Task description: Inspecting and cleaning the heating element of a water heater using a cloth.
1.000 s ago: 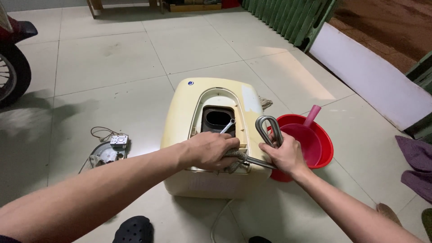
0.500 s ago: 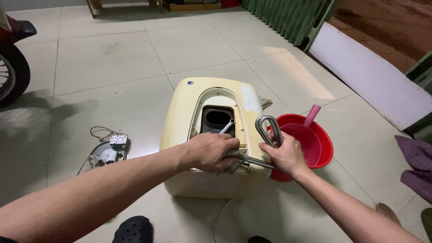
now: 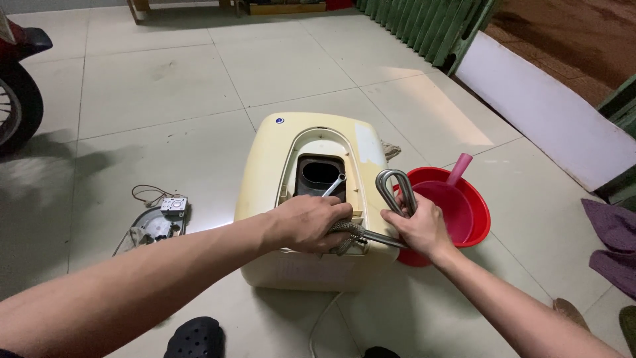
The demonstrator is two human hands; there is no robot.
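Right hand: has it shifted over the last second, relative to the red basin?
No. The right hand sits at the same spot against the red basin rim, gripping the looped metal heating element beside the cream water heater.

Red basin (image 3: pixel 477 215) with pink scoop (image 3: pixel 457 171) sitting just right of the hands. Small wired part (image 3: pixel 159 219) lying on tiled floor (image 3: pixel 165 86) well left. Purple cloth (image 3: pixel 613 245) lying far right. Black sandal (image 3: pixel 194 338) resting below.
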